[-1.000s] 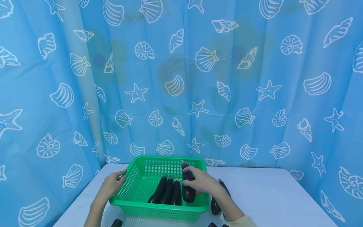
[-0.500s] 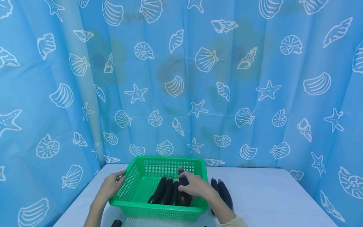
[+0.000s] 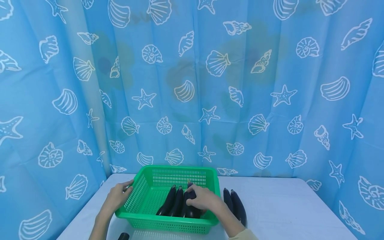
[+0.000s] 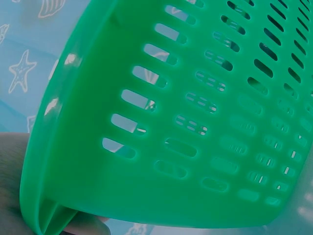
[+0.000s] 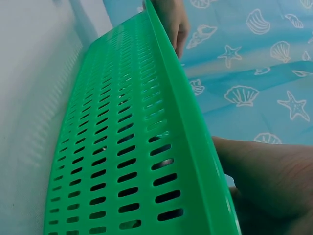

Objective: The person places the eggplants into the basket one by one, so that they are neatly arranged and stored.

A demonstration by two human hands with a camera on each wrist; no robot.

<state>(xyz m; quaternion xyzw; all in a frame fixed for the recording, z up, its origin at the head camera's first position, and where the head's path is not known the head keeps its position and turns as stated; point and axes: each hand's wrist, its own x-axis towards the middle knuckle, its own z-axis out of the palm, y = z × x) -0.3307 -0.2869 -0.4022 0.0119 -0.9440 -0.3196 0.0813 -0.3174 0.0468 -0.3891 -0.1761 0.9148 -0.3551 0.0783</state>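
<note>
In the head view, a green plastic basket [image 3: 168, 224] stands on the table. My left hand [image 3: 116, 197] grips its left rim, and the left wrist view shows the basket wall [image 4: 83, 161] close up with part of that hand behind the rim. Inside the basket, my right hand [image 3: 201, 198] holds a dark eggplant [image 3: 193, 212] between thumb and fingers, its pale stem end pointing to the back. Three more eggplants [image 3: 167, 201] lie side by side to its left, the nearest one partly hidden. The basket's wall hides the right fingers in the right wrist view.
Two eggplants [image 3: 238, 207] lie on the white table [image 3: 276, 206] just right of the basket, beside my right forearm. A dark rounded end [image 3: 123, 236] shows at the front edge of the view. A blue shell-print curtain [image 3: 192, 100] hangs behind the table.
My right hand has moved left and down with the eggplant, setting it against the other three in the basket. The left hand has stayed at the rim.
</note>
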